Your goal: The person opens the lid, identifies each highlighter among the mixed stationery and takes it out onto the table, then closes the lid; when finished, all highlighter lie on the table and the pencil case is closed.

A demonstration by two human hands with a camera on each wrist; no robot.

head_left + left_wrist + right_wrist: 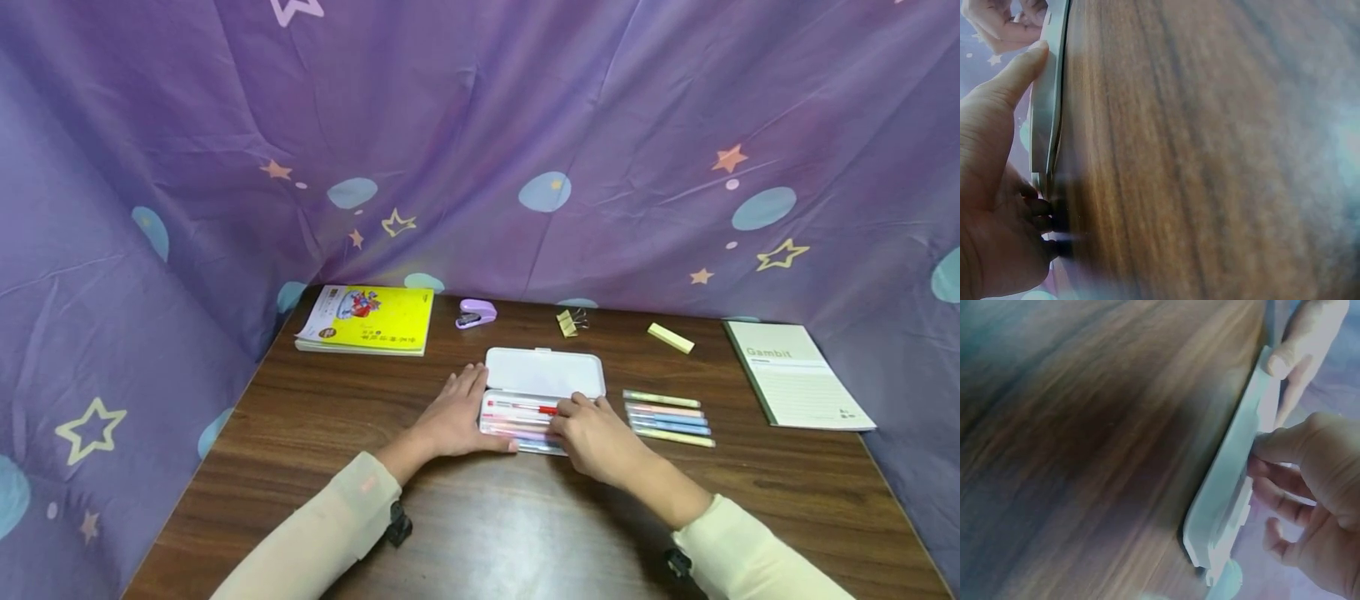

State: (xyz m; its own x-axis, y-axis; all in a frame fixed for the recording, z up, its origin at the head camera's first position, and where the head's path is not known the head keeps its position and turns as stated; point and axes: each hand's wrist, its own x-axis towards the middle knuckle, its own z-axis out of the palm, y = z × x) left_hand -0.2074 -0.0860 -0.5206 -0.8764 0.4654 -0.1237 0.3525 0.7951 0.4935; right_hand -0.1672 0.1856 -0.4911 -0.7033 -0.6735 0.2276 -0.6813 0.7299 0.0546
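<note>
A white pencil case (545, 372) lies with its lid folded back and several pens (517, 421) inside, among them one with a red end (546, 409). My left hand (453, 421) frames the left end of the case, fingers straight along its side. Its thumb (1025, 69) presses the front wall in the left wrist view. Bent fingers of my right hand (600, 437) reach into the right half of the case, over the pens. From the right wrist view, my right thumb (1282, 444) dips behind the case's front wall; whether the fingertips pinch a pen is hidden.
Several pastel pens (670, 421) lie right of the case. Behind stand a yellow book (386, 321), a purple stapler (476, 312), binder clips (572, 322) and a pale yellow block (671, 337). A notebook (798, 375) lies at the right; a purple curtain (465, 150) encloses the table.
</note>
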